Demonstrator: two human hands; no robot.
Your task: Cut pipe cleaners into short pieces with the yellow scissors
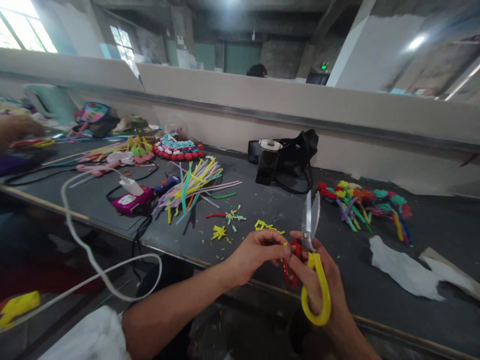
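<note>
My right hand [332, 282] is wrapped round a pair of scissors [315, 295] with yellow handles, blades pointing up and slightly apart. A red looped piece [290, 272] hangs at the fingers of both hands; which hand bears it I cannot tell. My left hand [258, 252] is closed in a pinch against the right fingertips, with a small yellow bit [285, 246] showing at its fingers. Just beyond the hands lie short yellow cut pieces [267, 226], another yellow heap [218, 232] and mint-green snippets [235, 216].
A bundle of coloured strips [198, 180] lies beside a magenta power strip [131, 200] with a white cable. A black bag [298, 155] and phone [267, 165] are at the back. Colourful fuzzy pieces [367, 202] and torn white paper [403, 267] lie right. Another person's hand [20, 130] is far left.
</note>
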